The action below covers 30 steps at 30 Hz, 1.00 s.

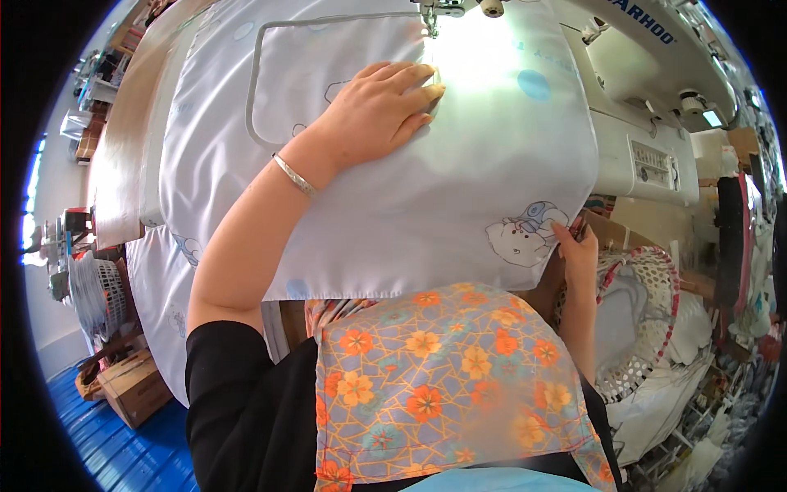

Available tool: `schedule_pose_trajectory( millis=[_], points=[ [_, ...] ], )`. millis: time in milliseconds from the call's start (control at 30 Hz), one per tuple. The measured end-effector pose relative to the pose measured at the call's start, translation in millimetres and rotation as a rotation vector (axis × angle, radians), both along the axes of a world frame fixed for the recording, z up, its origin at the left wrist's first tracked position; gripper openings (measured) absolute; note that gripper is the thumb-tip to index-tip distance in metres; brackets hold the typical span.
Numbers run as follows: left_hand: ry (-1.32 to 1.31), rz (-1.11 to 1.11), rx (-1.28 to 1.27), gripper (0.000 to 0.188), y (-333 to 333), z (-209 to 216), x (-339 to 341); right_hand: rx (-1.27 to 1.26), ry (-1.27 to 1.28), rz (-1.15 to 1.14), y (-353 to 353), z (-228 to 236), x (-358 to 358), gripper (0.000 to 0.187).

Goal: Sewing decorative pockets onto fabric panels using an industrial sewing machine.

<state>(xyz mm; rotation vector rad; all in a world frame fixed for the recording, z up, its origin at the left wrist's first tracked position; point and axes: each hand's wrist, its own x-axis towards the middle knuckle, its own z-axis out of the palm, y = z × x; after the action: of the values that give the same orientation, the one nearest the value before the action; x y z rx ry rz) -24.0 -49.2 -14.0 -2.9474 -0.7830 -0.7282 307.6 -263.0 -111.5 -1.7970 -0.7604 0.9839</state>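
White printed fabric (369, 221) is spread over the sewing machine's bed and hangs down toward my lap. My left hand (379, 113) lies on it with the fingers stretched out, just below the presser foot (431, 23). Beside that hand, a grey trim strip (252, 90) outlines a rounded panel on the cloth. At the fabric's right edge, by a printed cartoon figure (516, 239), my right hand (579, 250) pinches the cloth between thumb and fingers. Something dark and reddish shows at those fingers, too small to name.
The white sewing machine head (656, 53) stands at the upper right, its lamp glaring on the cloth. A white mesh basket (648, 328) with a red-bound rim sits to my right. A cardboard box (135, 389) and a plastic basket (108, 287) are at the left.
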Motion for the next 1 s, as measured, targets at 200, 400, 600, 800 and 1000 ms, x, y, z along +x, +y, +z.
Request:
schedule_pose_trajectory(
  millis=[200, 400, 600, 800, 1000],
  points=[
    [0.012, -0.019, 0.011, 0.029, 0.0, -0.6, 0.9, 0.022, 0.006, 0.038, -1.0, 1.4, -0.7, 0.017],
    [-0.004, -0.009, 0.019, 0.027, 2.6, -1.3, 0.7, -0.021, 0.031, 0.05, -7.3, 1.2, 0.0, 0.019],
    [-0.04, 0.005, 0.009, 0.024, 13.2, -4.0, 0.1, -0.034, -0.017, 0.064, -4.1, 7.8, 2.5, 0.019],
    [0.03, 0.036, -0.046, 0.027, 28.2, -2.7, 0.3, -0.089, -0.044, 0.094, -6.7, 12.2, 8.8, 0.019],
    [0.027, 0.068, -0.02, 0.026, 42.8, -4.3, 4.4, -0.065, -0.027, 0.075, -6.4, 10.9, 26.6, 0.014]
  ],
)
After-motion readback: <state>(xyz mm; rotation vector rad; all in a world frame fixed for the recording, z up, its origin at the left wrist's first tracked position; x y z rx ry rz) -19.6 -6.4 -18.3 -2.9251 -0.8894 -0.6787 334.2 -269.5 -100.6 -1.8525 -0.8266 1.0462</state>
